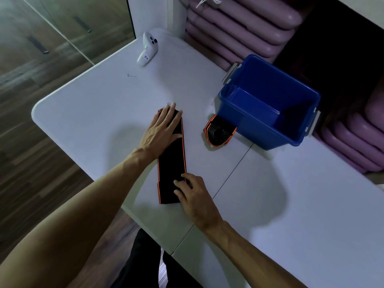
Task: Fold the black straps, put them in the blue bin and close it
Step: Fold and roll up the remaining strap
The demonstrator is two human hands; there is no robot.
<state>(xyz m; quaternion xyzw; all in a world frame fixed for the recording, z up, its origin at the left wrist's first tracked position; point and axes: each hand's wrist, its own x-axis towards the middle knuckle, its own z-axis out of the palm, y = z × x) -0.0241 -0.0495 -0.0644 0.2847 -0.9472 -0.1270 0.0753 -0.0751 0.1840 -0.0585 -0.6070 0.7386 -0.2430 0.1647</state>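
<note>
Both the left hand and right hand press flat, fingers spread, on a black strap lying on the table. A folded strap sits touching the open blue bin; a white controller lies well apart.

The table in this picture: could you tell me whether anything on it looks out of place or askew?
Mostly tidy. The long black strap overhangs the table's near edge, and the blue bin has no lid in sight. A white controller lies unrelated in the far corner.
</note>
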